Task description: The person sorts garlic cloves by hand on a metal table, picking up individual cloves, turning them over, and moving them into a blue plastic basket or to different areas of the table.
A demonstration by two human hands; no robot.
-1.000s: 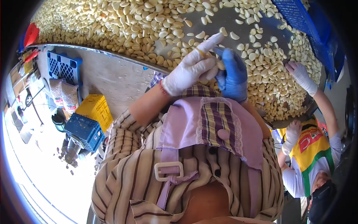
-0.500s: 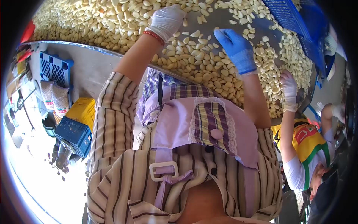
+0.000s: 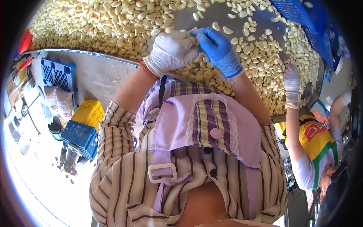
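Note:
My left hand [image 3: 172, 51], in a white glove with a red bracelet at the wrist, is curled closed over the near edge of the metal table. Its fingertips meet those of my right hand [image 3: 219, 49], which wears a blue glove and is pinched closed. What lies between the fingers of either hand is too hidden to make out. Pale, peeled clove-like pieces [image 3: 124, 22] lie heaped on the table [image 3: 185, 20] to the left and beyond my hands. More pieces [image 3: 261, 56] spread to the right of the blue glove.
At the right, a co-worker's gloved hand [image 3: 291, 85] touches the heap. A blue basket [image 3: 297, 17] stands at the far right. On the left floor are a blue pallet [image 3: 58, 73], filled bags [image 3: 62, 100], a yellow crate [image 3: 89, 113] and a blue crate [image 3: 80, 138].
My left hand has come back toward me from the heap, and my right hand has moved left and slightly nearer. They now meet at the fingertips.

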